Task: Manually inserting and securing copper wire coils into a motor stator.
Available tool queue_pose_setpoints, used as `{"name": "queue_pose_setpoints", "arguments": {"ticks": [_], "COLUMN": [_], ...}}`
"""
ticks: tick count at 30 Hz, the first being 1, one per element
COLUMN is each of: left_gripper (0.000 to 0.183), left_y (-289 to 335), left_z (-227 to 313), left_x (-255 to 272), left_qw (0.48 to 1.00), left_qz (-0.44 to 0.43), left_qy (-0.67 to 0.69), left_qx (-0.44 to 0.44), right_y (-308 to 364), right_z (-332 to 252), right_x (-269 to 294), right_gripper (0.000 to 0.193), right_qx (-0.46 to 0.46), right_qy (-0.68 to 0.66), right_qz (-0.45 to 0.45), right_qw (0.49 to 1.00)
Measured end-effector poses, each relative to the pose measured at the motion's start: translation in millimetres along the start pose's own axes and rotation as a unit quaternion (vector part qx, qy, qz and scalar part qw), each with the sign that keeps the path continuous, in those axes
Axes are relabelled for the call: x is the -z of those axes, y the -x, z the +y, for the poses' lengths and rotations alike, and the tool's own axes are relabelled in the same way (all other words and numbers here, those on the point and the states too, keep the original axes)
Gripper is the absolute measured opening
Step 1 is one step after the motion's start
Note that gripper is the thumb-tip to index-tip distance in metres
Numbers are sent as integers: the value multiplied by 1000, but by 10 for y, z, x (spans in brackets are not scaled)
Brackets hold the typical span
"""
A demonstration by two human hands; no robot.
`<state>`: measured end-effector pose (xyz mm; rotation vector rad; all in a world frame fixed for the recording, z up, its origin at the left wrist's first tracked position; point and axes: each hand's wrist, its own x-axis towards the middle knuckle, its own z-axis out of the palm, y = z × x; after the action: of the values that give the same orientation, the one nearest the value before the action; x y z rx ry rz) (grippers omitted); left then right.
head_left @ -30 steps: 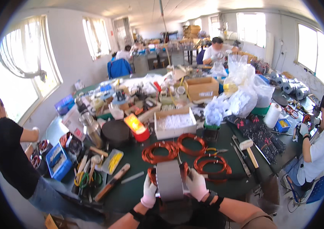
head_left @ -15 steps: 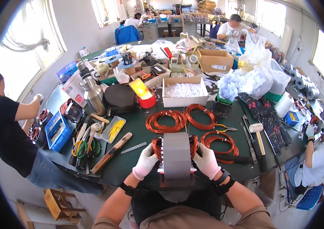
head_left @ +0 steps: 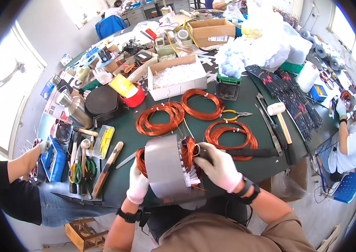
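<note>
**Grey core (head_left: pixel 165 168) sits between your two gloved hands**

You have the core in front of you at the near edge of the green table (head_left: pixel 270 180), its curved face toward you. Your left hand (head_left: pixel 138 185) grips its left side, fingers partly hidden by the metal. Your right hand (head_left: pixel 217 168) is at the opposite end, fingers bent against the copper windings (head_left: pixel 187 151) that bulge out there; you cannot tell from this view whether they pinch the wire. White strips (head_left: pixel 192 178) stick out below those windings, left of your right palm. Just beyond the core lies a loose copper coil (head_left: pixel 160 119).
</note>
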<state>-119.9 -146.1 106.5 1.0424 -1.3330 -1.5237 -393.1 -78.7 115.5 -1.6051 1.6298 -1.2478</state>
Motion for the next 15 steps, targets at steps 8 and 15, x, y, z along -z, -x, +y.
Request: {"name": "queue_pose_setpoints", "arguments": {"ticks": [8,15], "left_gripper": [30,34], "left_y": [691,629], "left_z": [-102,-352], "left_x": [421,306], "left_qw": [897,809], "left_qz": [212,173], "left_qy": [-365,-520], "left_qx": [-130,-214], "right_y": [300,558], "right_z": [425,1140], "right_x": [1602,1766], "right_gripper": [22,24], "right_qx": [-22,59], "right_qy": [253,489], "right_qz": [161,161], "right_qw": [954,855]}}
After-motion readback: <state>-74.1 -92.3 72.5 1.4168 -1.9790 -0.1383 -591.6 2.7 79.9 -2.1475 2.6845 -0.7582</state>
